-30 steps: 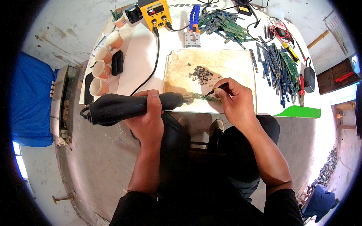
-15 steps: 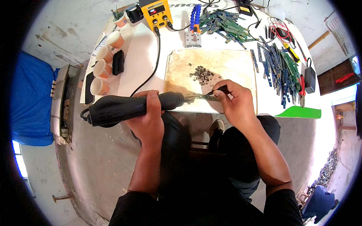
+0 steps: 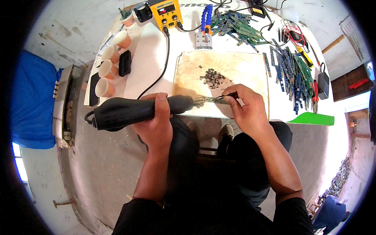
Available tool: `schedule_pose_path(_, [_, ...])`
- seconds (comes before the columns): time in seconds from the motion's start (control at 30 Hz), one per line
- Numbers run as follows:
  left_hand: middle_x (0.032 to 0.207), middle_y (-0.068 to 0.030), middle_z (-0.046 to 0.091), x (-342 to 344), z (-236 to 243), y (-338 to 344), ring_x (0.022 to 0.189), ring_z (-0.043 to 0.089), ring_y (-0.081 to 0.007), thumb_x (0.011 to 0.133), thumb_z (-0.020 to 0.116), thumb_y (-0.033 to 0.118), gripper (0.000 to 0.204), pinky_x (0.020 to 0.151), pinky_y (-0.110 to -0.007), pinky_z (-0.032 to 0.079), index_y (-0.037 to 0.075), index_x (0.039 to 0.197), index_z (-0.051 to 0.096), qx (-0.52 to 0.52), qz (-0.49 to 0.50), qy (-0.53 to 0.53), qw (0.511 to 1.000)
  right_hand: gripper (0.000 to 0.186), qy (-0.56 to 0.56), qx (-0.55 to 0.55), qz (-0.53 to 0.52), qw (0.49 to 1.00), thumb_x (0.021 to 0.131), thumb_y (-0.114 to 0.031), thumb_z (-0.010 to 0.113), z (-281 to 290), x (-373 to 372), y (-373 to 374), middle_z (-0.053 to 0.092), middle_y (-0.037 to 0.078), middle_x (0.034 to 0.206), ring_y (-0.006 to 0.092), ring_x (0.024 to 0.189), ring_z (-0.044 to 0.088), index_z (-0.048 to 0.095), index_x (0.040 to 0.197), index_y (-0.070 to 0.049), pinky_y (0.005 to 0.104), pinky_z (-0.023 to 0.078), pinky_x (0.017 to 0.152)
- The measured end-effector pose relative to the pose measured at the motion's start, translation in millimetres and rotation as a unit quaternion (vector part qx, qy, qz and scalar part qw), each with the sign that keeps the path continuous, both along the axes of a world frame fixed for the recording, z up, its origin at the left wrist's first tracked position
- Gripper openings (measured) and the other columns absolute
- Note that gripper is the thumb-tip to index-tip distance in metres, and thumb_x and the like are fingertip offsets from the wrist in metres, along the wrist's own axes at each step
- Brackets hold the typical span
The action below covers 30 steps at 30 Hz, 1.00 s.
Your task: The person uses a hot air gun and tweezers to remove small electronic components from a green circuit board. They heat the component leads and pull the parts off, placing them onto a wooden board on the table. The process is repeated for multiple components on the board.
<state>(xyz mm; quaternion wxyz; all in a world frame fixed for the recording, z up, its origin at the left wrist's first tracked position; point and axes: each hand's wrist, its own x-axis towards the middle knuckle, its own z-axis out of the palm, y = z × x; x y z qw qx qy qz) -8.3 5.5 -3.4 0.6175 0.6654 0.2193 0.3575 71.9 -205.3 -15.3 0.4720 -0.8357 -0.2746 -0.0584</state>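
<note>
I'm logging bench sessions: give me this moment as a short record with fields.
Left hand: grips black heat gun, nozzle pointing right
Right hand: thin dark tool, likely tweezers, at circuit strip
Tan board: pile of small dark chips
Left side: paper cups
Back: yellow control unit
Right side: heap of strips, red-handled pliers

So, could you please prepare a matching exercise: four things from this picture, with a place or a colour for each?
1. Heat gun
2. Tweezers
3. Pliers
4. Small black pieces

A. red handles
B. in the right hand
C. piled on the stained board
D. in the left hand

Right pairs: 1-D, 2-B, 3-A, 4-C
</note>
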Motion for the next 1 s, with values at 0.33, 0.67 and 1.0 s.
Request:
schedule_pose_path(0.33, [0.090,-0.0113,0.072,0.4,-2.3,-1.5,0.067,0.067,-0.0127,0.097,0.067,0.018,0.020,0.052,-0.021,0.052,-0.002,0.097,0.069,0.001,0.004,-0.006,1.000,0.008,0.009,-0.013,-0.008,1.000,0.091,0.001,0.068,0.6,-0.8,0.4,0.069,0.019,0.090,0.0378,0.083,0.069,0.066,0.098,-0.002,0.0408,0.054,0.072])
schedule_pose_path(0.67, [0.090,-0.0113,0.072,0.6,-0.9,-1.6,0.066,0.066,-0.0125,0.096,0.067,0.017,0.019,0.051,-0.021,0.051,-0.002,0.097,0.068,-0.001,-0.006,-0.010,1.000,0.008,-0.003,-0.002,-0.016,1.000,0.091,0.000,0.069,-2.0,-2.7,0.9,0.069,0.017,0.089,0.0365,0.082,0.069,0.068,0.099,-0.003,0.0396,0.055,0.072])
schedule_pose_path(1.0, [0.085,-0.0099,0.070,0.5,2.4,-3.3,0.063,0.064,-0.0109,0.094,0.071,0.011,0.016,0.053,-0.022,0.052,-0.004,0.097,0.067,-0.026,0.001,-0.007,1.000,0.009,-0.015,0.016,-0.009,1.000,0.091,0.001,0.069,-3.3,-3.1,0.9,0.069,0.017,0.090,0.0362,0.082,0.069,0.067,0.099,-0.004,0.0386,0.055,0.073])
